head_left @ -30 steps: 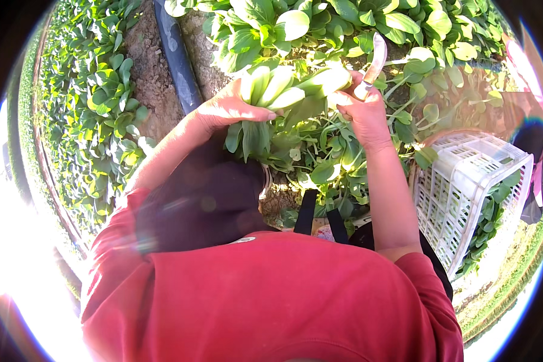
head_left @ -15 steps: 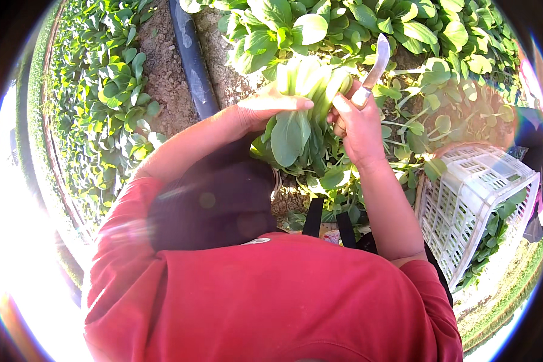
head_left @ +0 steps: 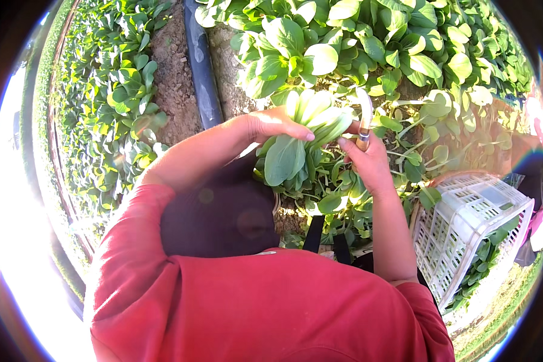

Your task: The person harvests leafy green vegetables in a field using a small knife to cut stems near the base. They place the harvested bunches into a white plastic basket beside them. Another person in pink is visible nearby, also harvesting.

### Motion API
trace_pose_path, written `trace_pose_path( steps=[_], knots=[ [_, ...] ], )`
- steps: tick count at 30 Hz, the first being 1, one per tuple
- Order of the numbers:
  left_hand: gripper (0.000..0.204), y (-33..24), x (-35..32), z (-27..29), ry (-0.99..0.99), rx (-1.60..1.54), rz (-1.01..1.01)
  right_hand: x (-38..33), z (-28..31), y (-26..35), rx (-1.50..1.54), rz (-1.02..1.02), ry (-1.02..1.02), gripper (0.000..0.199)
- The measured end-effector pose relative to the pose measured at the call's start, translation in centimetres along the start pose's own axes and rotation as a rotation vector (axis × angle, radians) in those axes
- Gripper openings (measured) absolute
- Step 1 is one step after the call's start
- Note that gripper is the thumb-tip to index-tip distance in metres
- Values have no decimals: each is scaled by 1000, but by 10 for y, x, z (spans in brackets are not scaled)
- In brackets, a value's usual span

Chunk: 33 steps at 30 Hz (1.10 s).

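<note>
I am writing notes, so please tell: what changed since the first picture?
The left hand and right hand came closer together, gathering the leafy greens; the knife turned more upright. Greens stay in the left, knife in the right; the white crate stays put.

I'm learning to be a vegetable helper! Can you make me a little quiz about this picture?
1. Which hand holds the knife with a curved metal blade?

2. True or false: green leaves show inside the white plastic lattice crate.

3. Where does the long, dark, round tube lie?
A) inside the crate
B) on the bare brown soil
C) across the knife

Key:
1. The right hand; the left hand holds the green leafy bunch with pale stalks.
2. True.
3. B.
</note>
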State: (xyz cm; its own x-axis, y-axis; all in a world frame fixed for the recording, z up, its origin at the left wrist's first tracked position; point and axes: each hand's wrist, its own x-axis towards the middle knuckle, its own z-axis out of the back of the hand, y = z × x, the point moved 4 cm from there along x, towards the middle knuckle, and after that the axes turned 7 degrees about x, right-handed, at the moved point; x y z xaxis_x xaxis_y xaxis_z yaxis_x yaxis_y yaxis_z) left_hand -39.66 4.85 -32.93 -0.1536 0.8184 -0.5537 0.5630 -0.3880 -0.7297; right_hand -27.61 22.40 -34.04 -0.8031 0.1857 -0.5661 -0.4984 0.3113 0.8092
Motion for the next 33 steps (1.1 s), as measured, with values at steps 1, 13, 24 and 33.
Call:
trace_pose_path(
  steps=[1,13,24,33],
  knots=[
    [68,-7,-2,0,87,-33,-106,9,10,-5,80,1,-16,31],
    [43,-73,56,36,-313,2315,294,165,32,-7,-260,229,-124,27],
    [41,-28,7,95,-484,1973,293,95,-10,-52,-625,534,-105,25],
    [46,-12,-16,102,-602,1755,131,156,-31,-42,-1030,371,-115,26]
  ],
)
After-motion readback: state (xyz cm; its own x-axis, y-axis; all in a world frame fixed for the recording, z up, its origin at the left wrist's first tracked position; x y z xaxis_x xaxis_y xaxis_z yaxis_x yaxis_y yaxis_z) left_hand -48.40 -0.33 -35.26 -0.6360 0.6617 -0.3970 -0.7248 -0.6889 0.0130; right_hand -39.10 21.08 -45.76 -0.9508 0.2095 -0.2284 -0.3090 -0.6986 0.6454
